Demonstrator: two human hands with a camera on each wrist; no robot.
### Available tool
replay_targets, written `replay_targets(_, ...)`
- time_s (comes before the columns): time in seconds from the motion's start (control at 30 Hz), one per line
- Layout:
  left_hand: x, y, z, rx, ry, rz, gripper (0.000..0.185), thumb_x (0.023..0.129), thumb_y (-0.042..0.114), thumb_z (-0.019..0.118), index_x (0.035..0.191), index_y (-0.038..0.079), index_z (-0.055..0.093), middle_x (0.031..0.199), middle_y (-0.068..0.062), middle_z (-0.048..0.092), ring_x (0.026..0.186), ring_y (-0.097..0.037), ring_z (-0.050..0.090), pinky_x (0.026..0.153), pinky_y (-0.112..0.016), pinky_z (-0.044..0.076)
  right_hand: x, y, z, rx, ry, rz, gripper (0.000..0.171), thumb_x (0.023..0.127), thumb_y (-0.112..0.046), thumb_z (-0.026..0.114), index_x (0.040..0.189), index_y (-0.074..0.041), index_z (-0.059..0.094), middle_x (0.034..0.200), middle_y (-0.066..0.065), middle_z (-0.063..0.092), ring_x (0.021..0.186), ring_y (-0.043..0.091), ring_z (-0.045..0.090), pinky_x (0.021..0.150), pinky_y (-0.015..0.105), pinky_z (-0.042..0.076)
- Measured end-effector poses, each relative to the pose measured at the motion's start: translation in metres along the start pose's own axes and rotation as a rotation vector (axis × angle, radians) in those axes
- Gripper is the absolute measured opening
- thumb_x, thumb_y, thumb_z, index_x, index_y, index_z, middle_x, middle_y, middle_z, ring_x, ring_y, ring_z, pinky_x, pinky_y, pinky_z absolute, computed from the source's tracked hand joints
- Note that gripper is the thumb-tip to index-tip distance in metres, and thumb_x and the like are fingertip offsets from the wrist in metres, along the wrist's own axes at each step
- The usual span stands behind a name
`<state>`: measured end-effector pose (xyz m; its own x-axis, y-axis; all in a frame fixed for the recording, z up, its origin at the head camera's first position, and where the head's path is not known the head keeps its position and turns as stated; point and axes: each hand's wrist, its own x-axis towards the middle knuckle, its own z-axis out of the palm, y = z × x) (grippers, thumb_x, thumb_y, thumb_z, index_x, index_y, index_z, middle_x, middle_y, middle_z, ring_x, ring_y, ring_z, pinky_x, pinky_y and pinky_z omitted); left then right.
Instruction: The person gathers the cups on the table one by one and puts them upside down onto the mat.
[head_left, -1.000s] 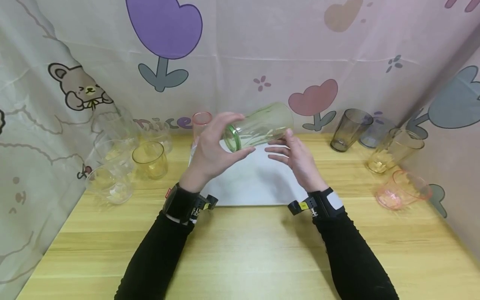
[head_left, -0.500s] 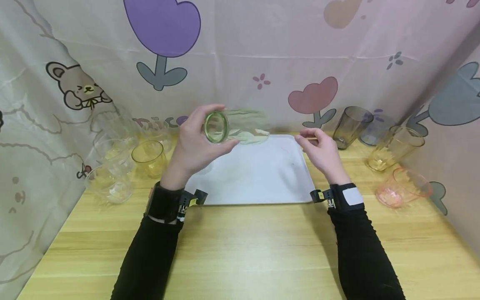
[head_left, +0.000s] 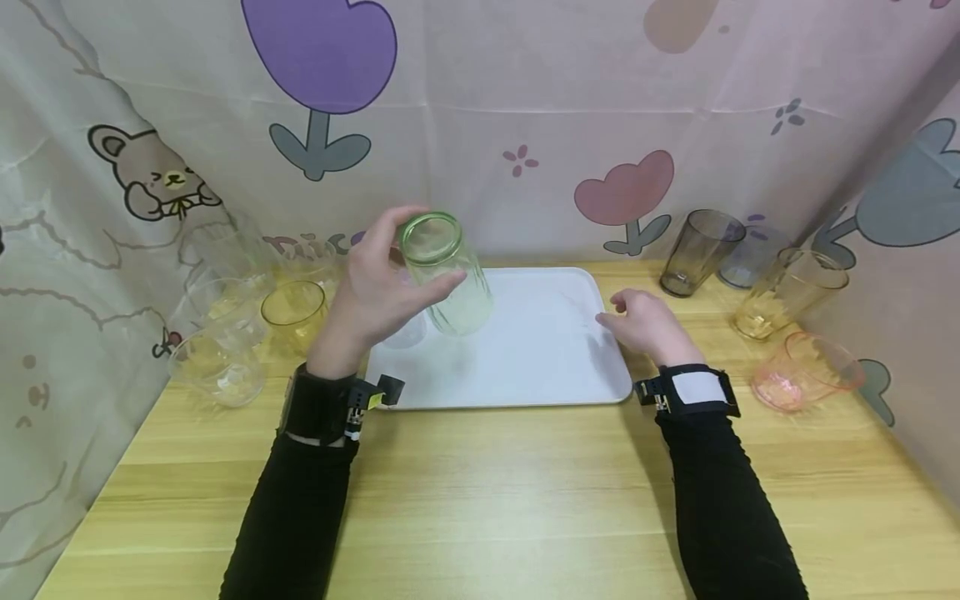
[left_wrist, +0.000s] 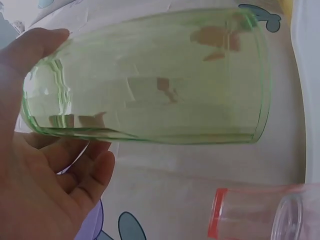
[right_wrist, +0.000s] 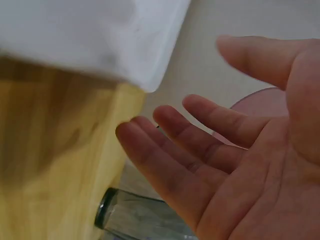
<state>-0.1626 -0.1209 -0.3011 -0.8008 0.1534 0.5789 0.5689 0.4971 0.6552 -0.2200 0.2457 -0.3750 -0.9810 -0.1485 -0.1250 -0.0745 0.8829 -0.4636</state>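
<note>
**One green glass in my left hand, above the tray**

One green glass (head_left: 444,271) is in my left hand (head_left: 372,287). My fingers and thumb are curled around its base, and I hold it in the air, upside down and a little tilted, with the thick green bottom up and the open mouth down toward the white tray (head_left: 540,367). It is over the left part of the tray and does not touch it. In the left wrist view the glass (left_wrist: 150,80) is clear green, with soft vertical ribs, and my thumb (left_wrist: 35,47) lies on its end.

My right hand (head_left: 645,325) holds nothing. Its fingers are relaxed, loosely bent, and it is at the right edge of the tray; I cannot tell if it touches the table (head_left: 495,500). In the right wrist view the palm (right_wrist: 240,170) is free and the tray corner (right_wrist: 150,65) is near the fingers.

Beside the held glass a small clear cup (head_left: 405,331) stands on the tray. A yellow cup (head_left: 295,312) and clear cups (head_left: 217,367) are on the left of the table. On the right are a grey glass (head_left: 697,250), an amber glass (head_left: 787,293) and a pink cup (head_left: 806,372).
</note>
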Motion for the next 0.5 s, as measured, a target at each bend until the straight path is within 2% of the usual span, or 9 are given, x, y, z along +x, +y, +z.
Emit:
replay_targets(0.17, 0.0007, -0.0022, -0.0036, 0.049, -0.037, -0.033, 0.072, 0.083, 0.032, 0.087, 0.144, 0.011, 0.055, 0.126, -0.006, 0.065, 0.098, -0.021, 0.055, 0.08, -0.038, 0.048, 0.0021, 0.0062, 0.0038, -0.044, -0.033, 0.029, 0.053, 0.103, -0.021, 0.059, 0.142, 0.013, 0.049, 0.128, 0.034, 0.061, 0.115, 0.045, 0.061, 0.098, 0.058, 0.05)
replay_targets(0.3, 0.001, -0.0027, -0.0061, 0.071, -0.071, -0.061, 0.072, 0.086, 0.037, 0.084, 0.147, 0.013, 0.054, 0.124, -0.008, 0.064, 0.092, -0.024, 0.054, 0.076, -0.04, 0.049, 0.0031, 0.0066, 0.0054, -0.033, -0.074, 0.057, 0.052, 0.101, -0.015, 0.062, 0.142, 0.013, 0.049, 0.125, 0.032, 0.062, 0.108, 0.041, 0.063, 0.09, 0.053, 0.054)
replay_targets(0.5, 0.0009, -0.0058, -0.0091, 0.1, -0.169, -0.079, 0.069, 0.085, 0.033, 0.084, 0.144, 0.016, 0.055, 0.13, -0.003, 0.064, 0.1, -0.022, 0.056, 0.08, -0.04, 0.051, 0.0039, 0.0096, 0.0082, -0.039, -0.071, 0.044, 0.042, 0.096, -0.006, 0.063, 0.133, 0.013, 0.057, 0.117, 0.029, 0.067, 0.104, 0.039, 0.064, 0.086, 0.049, 0.054)
